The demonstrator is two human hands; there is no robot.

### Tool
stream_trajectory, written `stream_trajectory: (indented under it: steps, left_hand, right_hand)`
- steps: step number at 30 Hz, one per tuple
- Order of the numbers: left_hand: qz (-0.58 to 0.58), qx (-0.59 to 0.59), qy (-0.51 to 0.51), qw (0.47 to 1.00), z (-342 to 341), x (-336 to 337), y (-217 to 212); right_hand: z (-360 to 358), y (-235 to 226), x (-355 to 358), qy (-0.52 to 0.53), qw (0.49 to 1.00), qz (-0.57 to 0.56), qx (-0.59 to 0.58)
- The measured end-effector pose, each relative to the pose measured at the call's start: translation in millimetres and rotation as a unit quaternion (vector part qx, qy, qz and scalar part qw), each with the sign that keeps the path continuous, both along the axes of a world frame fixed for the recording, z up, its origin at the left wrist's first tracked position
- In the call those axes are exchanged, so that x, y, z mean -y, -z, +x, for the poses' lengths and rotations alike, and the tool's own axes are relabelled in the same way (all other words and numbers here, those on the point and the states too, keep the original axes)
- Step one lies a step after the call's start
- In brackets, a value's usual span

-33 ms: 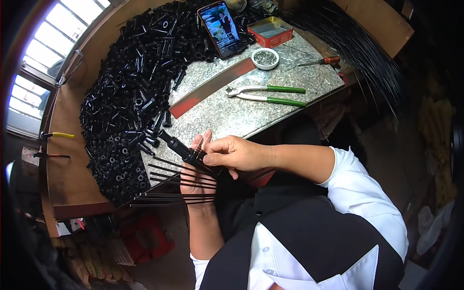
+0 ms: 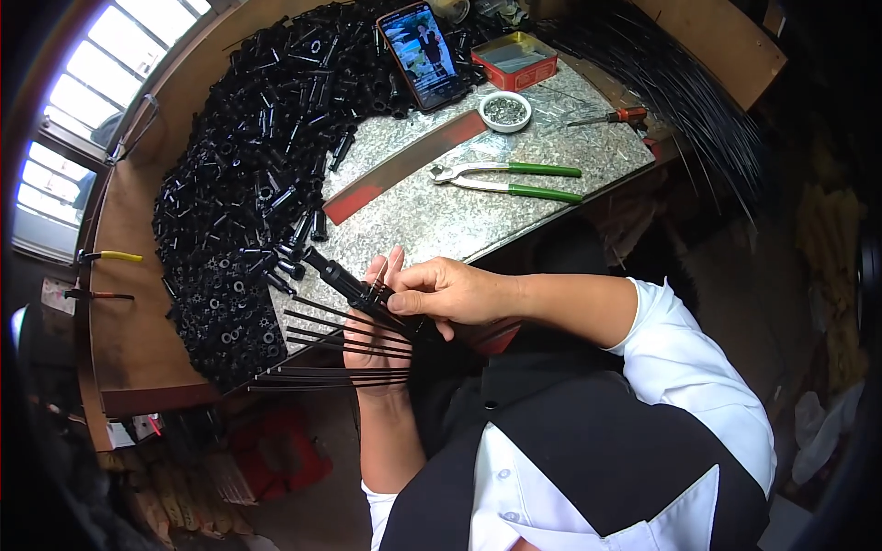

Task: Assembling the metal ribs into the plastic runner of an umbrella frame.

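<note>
Just off the near edge of the worktop, both my hands are on a black tubular hub [image 2: 338, 277] with a narrower tip pointing up and left. Several thin black ribs [image 2: 354, 339] fan out leftward below it, looking like part of an umbrella frame. My left hand [image 2: 360, 354] is behind and under the hub, its fingertips showing past the upper side. My right hand [image 2: 450, 292] closes over the hub's near end, thumb and forefinger pressed together. What lies between those fingertips is too dark to make out.
A large heap of black plastic parts [image 2: 266, 138] covers the left worktop. Green-handled pincers [image 2: 514, 179], a metal strip [image 2: 404, 165], a white bowl of small metal pieces [image 2: 504, 111], a red tin [image 2: 514, 64], a phone [image 2: 420, 55] and a screwdriver [image 2: 611, 117] lie beyond. Black rods [image 2: 680, 92] stretch rightward.
</note>
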State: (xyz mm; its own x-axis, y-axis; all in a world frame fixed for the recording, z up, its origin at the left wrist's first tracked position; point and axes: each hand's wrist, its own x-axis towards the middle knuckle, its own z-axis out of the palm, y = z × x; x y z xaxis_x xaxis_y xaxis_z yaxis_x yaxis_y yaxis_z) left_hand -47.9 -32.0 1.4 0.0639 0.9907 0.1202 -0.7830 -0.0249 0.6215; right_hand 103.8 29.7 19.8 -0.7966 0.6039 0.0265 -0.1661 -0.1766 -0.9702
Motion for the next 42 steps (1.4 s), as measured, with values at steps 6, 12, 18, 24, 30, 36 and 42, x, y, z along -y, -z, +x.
stream_trajectory:
  steps: [6,12,18,24,30,36,42]
  left_hand:
    - [0.014,-0.032,-0.017,0.999,-6,11,-1]
    - [0.046,-0.035,-0.007,0.998,-4,15,1]
    - [0.045,0.005,-0.030,0.999,9,16,3]
    - [0.041,0.014,-0.009,0.999,16,18,-4]
    - [0.032,-0.031,0.007,0.999,21,17,-10]
    - [0.018,-0.013,-0.021,1.000,15,13,-7]
    - [0.029,-0.021,-0.158,0.987,8,16,-13]
  right_hand:
    - [-5,-4,6,-0.020,0.999,0.027,-0.007]
    - [2,-8,11,-0.021,0.998,0.065,-0.008]
    - [13,-13,14,0.002,0.996,0.086,-0.006]
    - [16,-8,9,-0.025,0.996,0.085,-0.030]
    - [20,-9,7,-0.045,0.996,0.072,-0.027]
    - [17,-20,13,-0.007,0.992,0.126,0.002]
    - [-2,-14,17,0.138,0.946,0.288,-0.054]
